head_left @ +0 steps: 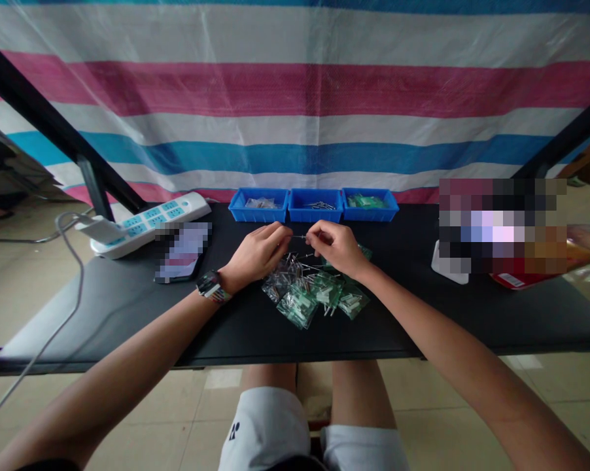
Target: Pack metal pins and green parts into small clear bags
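A thin metal rod spans the gap between my hands, above the middle of the black table. Its right end is pinched by the thumb and fingertips of my right hand. My left hand is closed at the other end, its fingertips partly hidden behind the hand. Below lies a pile of small green bags with pale pieces inside, clear bags and several loose metal rods. Beyond my hands stand three blue trays: one with clear bags, one with metal rods, one with green bags.
On the left are a white power strip with a plugged-in cable and a phone. A white object and a red package, partly blurred out, sit on the right. A striped sheet hangs behind the table.
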The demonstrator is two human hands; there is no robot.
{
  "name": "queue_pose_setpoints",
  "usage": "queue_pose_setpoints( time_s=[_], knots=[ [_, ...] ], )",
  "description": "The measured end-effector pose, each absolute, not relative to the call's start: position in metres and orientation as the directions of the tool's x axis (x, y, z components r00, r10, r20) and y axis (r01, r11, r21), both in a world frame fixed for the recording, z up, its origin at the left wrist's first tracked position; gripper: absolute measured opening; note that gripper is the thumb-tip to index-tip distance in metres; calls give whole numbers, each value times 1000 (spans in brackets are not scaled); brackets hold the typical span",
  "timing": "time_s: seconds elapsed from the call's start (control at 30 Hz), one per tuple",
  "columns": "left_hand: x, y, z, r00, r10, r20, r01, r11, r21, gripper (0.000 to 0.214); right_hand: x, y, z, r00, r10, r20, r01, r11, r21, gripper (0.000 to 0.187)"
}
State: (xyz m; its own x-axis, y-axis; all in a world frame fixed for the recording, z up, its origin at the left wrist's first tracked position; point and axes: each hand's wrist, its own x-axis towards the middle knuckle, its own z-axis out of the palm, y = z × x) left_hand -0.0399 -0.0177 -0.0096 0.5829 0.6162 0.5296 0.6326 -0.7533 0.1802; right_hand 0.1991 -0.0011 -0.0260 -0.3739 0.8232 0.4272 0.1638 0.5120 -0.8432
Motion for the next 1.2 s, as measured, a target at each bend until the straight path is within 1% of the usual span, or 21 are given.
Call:
queue_pose_setpoints(
  time_s=[0.17,0.33,0.4,0.47,0.63,0.7,0.87,0.93,1.0,1.03,1.1,1.2],
  knots=[
    [-40,-16,-10,577,619,533,628,-753,196,20,195,-1,-27,-318,876,363,57,400,-915,25],
    [-37,-17,-9,538,674,507,601,-728,329,26,194,-1,-24,-293,893,342,-8,355,-935,22],
    [-36,-17,-8,538,689,485,607,-716,344,29,194,-1,-23,-284,902,326,-16,336,-942,22],
    [-35,-17,-8,548,692,470,621,-713,325,31,195,-1,-23,-279,907,314,-5,326,-945,23],
    [-36,-17,-8,593,654,471,635,-738,226,31,198,1,-25,-264,909,323,28,342,-939,23],
    [-38,-16,-8,583,656,480,651,-730,206,31,200,5,-25,-208,915,345,22,357,-934,25],
    [-43,-11,-12,554,691,465,692,-692,205,23,208,29,-28,13,918,396,-39,396,-917,30],
    [-45,-9,-13,567,698,438,689,-693,213,23,213,39,-31,47,923,383,-14,384,-923,38],
    [-46,-7,-13,577,707,409,681,-693,236,24,218,44,-35,45,930,366,71,362,-929,46],
    [-46,-7,-13,579,713,395,679,-690,250,24,220,45,-36,43,928,369,128,362,-923,47],
    [-46,-6,-12,581,726,367,681,-681,269,23,224,44,-37,47,914,403,233,382,-894,42],
    [-46,-5,-12,589,742,319,689,-668,282,20,225,38,-36,34,881,473,312,440,-842,29]
  ],
)
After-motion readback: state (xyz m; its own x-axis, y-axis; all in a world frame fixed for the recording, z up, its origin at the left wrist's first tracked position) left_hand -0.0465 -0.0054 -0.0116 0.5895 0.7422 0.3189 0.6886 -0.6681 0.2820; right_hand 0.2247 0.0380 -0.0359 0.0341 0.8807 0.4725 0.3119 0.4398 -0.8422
